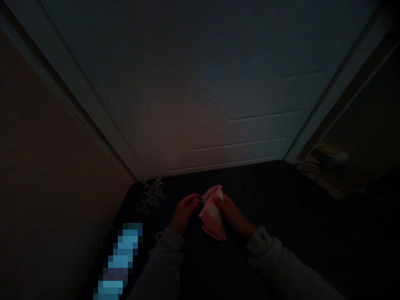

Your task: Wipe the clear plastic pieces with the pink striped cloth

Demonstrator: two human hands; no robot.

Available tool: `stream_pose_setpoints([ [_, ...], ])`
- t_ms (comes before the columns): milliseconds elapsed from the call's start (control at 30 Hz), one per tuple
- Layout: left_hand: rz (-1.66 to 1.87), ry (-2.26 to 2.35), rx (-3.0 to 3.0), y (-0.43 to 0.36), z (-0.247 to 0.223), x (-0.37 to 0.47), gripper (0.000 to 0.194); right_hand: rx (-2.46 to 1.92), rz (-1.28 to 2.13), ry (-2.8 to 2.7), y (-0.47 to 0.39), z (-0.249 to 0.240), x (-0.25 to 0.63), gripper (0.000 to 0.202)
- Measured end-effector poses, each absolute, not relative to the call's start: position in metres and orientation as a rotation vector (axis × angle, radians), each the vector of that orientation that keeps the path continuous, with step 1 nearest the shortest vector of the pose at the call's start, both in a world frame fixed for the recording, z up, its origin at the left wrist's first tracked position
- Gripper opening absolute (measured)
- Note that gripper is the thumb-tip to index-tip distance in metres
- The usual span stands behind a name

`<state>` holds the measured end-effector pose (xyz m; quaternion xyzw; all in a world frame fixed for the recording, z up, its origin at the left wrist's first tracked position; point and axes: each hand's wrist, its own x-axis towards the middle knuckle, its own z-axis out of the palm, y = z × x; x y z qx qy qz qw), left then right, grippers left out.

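Observation:
In the dim head view, my right hand [229, 208] is closed around a pink and white cloth [213, 214], whose folds hang down below the fingers. My left hand [184, 210] is just left of the cloth, thumb and fingers pinched together. A small, faintly shiny thing shows at its fingertips, close to the cloth's edge, too dark to name. On the dark surface left of my left hand lies a cluster of several shiny, curved pieces [152, 193], which look like rings or hooks.
A pale panel [206, 137] with ridged hearts and grooved lines rises behind the dark surface. A brownish wall [56, 158] stands at left. A blurred-out bright blue strip [120, 258] lies at lower left. Pale, crumpled items [331, 154] sit at right.

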<state>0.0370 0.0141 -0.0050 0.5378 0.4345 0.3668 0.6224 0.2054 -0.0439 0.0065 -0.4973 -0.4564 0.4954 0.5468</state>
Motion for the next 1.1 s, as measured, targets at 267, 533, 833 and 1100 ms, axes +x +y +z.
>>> stream_pose_setpoints([
  [267,0.832,1.004,1.253,0.014,-0.0078,0.0361,0.023,-1.315,1.026,-1.297,-0.0523,0.0133,0.201,0.019],
  [533,0.813,1.018,1.289,0.0139,-0.006,0.0374,0.022,-1.416,0.951,-1.387,-0.0525,0.0111,0.1994,0.021],
  [833,0.782,1.04,1.3,0.0133,-0.0028,0.0374,0.021,-1.468,0.946,-1.392,-0.0522,0.0114,0.1987,0.022],
  [1100,0.786,1.02,1.294,0.0123,-0.0029,0.0381,0.021,-1.455,0.944,-1.38,-0.0532,0.0106,0.1988,0.023],
])
